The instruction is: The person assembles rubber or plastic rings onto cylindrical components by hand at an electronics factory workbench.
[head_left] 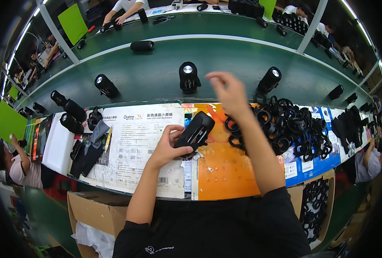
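My left hand [168, 148] is wrapped round a black cylindrical device [196, 132], which looks like a portable speaker. It is held tilted over the work surface, with light marking on its side. My right hand [228, 92] is raised over the far edge of the work surface, fingers stretched and slightly bent to the left, with nothing visible in them. Just left of those fingertips, a similar black speaker [189, 78] stands upright on the green belt [148, 79]. Below and right of my right hand lies a heap of black rings [281, 124], partly hidden by my forearm.
More black speakers stand on the belt, one to the left [106, 86] and one to the right [269, 80]. Cardboard boxes [97, 206] flank me below the table. A metal rail [165, 43] crosses beyond the belt, and other people work around.
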A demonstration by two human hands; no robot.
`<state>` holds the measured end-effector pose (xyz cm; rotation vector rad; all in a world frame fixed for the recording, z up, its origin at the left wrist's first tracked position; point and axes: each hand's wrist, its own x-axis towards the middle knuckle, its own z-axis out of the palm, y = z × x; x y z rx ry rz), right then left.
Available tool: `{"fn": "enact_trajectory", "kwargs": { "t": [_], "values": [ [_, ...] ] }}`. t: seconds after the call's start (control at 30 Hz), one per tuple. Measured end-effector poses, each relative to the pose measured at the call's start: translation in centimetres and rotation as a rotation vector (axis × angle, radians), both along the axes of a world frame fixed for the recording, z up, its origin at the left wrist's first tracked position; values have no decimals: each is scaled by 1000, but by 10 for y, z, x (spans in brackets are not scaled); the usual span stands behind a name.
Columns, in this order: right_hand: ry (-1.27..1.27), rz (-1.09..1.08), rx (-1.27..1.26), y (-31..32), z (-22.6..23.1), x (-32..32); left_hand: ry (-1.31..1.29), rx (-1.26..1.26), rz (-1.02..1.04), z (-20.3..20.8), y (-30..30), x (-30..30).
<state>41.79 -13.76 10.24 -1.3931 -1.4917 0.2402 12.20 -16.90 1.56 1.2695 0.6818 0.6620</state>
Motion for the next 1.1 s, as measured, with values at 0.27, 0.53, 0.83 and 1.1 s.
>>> {"fn": "enact_trajectory", "kwargs": {
  "t": [0.27,0.53,0.83,1.1],
  "values": [
    [-633,-736,-767,-19,20,257,12,169,277,44,48,-19],
    [-439,-479,-442,-35,29,240,574,1024,612,82,192,4],
    [-232,-365,-242,-102,95,88,675,1289,612,78,187,36],
    [134,11,-329,-101,44,-34,-195,266,5,47,31,81]
  ]
}}
